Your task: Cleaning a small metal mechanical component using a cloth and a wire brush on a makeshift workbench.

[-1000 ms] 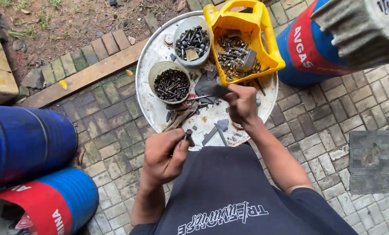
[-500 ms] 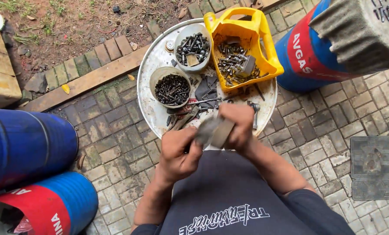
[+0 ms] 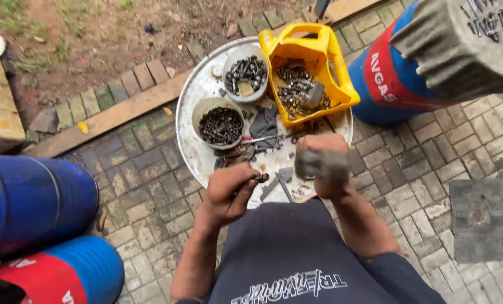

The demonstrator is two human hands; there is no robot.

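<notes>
My left hand (image 3: pixel 230 190) pinches a small dark bolt (image 3: pixel 261 178) at its fingertips, just over the near edge of a round metal tray (image 3: pixel 198 90). My right hand (image 3: pixel 324 163) is closed around a grey metal piece (image 3: pixel 318 165), blurred, held above the tray's near right edge. On the tray stand a yellow cut-open jug (image 3: pixel 334 62) full of bolts, a bowl of dark screws (image 3: pixel 220 125) and a second bowl of bolts (image 3: pixel 246 73). Loose flat metal parts (image 3: pixel 279 183) lie between my hands.
Blue drums lie at the left (image 3: pixel 32 200) and lower left (image 3: pixel 85 270); a blue and red drum (image 3: pixel 383 73) stands right of the tray. A grey block (image 3: pixel 459 48) with bolts on it sits at the top right. A wooden plank (image 3: pixel 110 118) edges the paving.
My hands, which were together over the tray's near edge, have parted. The right hand has moved right with the grey piece; the left has dropped lower left with the bolt.
</notes>
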